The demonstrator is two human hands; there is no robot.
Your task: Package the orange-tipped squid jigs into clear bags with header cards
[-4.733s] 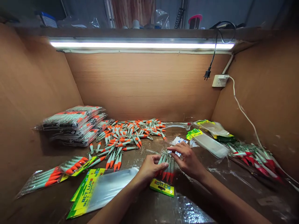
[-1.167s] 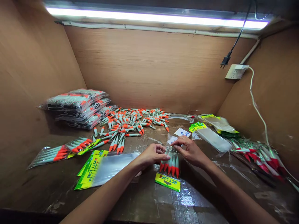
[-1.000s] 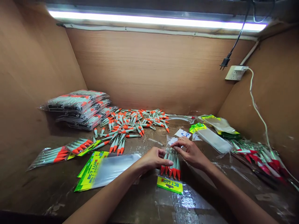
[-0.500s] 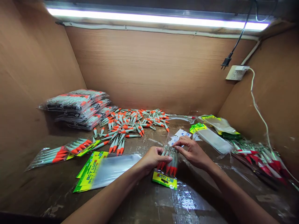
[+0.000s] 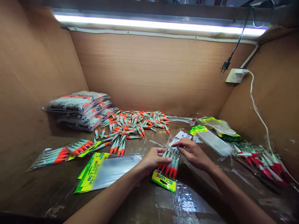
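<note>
A clear plastic bag with a yellow-green header (image 5: 163, 181) lies in front of me. Inside it, several orange-tipped white fishing lures (image 5: 172, 165) sit side by side, tips toward the header and hooks toward the far end. My left hand (image 5: 154, 160) is closed on the bag's left side, thumb across the lures. At the far end, by the hooks, my right hand (image 5: 192, 152) pinches the bag's plastic edge between bent fingers; its fingertips partly hide the film. Just beyond the hands is a white-and-blue printed slip (image 5: 183, 134).
Left are flat header bags (image 5: 93, 174), two filled lure packs (image 5: 52, 156) and stacked bundles (image 5: 77, 104). Loose lures (image 5: 130, 123) lie in a pile at the back. More flat bags (image 5: 213, 141) and red-tipped lures (image 5: 266, 161) are on the right, near a white cable (image 5: 259, 115).
The lures in the bag have spread slightly apart and show more clearly. Both hands stay at the bag with small finger movements. The whole view has shifted slightly.
</note>
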